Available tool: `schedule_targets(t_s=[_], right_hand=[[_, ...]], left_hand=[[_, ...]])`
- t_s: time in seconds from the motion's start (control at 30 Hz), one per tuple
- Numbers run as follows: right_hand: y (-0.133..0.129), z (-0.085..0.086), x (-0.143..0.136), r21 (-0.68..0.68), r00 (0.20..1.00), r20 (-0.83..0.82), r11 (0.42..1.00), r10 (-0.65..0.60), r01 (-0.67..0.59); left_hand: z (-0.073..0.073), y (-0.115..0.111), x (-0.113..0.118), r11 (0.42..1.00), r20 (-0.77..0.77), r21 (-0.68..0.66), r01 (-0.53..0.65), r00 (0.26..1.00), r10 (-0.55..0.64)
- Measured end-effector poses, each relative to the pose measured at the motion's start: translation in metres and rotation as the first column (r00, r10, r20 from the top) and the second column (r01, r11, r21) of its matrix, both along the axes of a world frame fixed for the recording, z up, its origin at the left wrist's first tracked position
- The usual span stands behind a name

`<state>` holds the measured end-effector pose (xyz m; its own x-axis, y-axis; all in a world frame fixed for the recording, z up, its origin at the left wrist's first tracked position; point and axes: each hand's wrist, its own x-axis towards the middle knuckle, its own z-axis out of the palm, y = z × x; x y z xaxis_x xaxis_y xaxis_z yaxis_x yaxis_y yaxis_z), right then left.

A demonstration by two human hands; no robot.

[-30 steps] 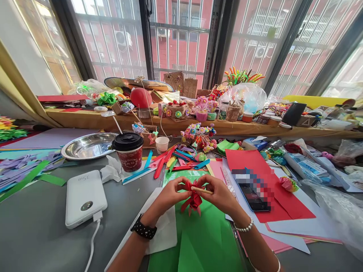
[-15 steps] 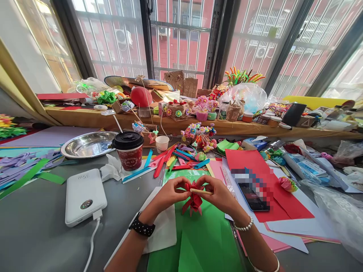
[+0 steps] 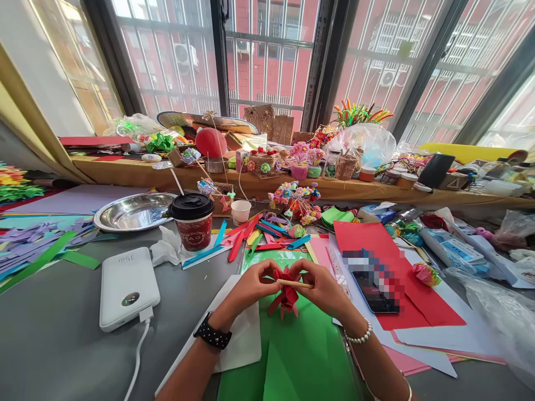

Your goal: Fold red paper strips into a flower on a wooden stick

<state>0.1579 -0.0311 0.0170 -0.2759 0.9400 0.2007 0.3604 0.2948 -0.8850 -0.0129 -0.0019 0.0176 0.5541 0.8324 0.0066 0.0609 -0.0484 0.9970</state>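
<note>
A red folded-paper flower with pointed petals is held up in front of me, above green paper sheets. My left hand pinches its left side, thumb and fingertips closed on the paper. Across the top of the flower lies a thin pale stick, roughly level. My right hand grips the stick's right end between thumb and fingers, with its index finger by the red petals. The stick's left end meets my left fingertips. The fingers partly hide the flower's upper part.
Left of me are a white power bank with a cable, a lidded cup and a steel dish. Coloured paper strips lie beyond my hands. On the right are a phone, red paper and a paper flower.
Both hands keep nearly the same hold and position. The stick's left end sits very slightly lower and further left. The whole view has shifted a little.
</note>
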Motion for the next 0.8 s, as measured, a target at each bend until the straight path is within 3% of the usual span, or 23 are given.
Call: schedule_targets(t_s=[0.23,0.5,0.8], right_hand=[[-0.0026,0.0017,-0.0036,0.001,0.999,0.026,1.0,-0.026,0.026],[0.0,0.0015,0.0013,-0.037,1.0,-0.02,0.999,0.006,-0.007],[-0.0012,0.003,0.0019,-0.035,1.0,0.001,0.999,0.01,-0.01]], left_hand=[[-0.0012,-0.0029,0.0042,0.999,0.035,0.049,-0.023,0.999,0.022],[0.0008,0.0011,-0.0006,0.997,-0.006,0.067,0.04,0.999,-0.039],[-0.0032,0.0021,-0.0016,0.998,0.042,0.027,0.065,0.997,-0.066]])
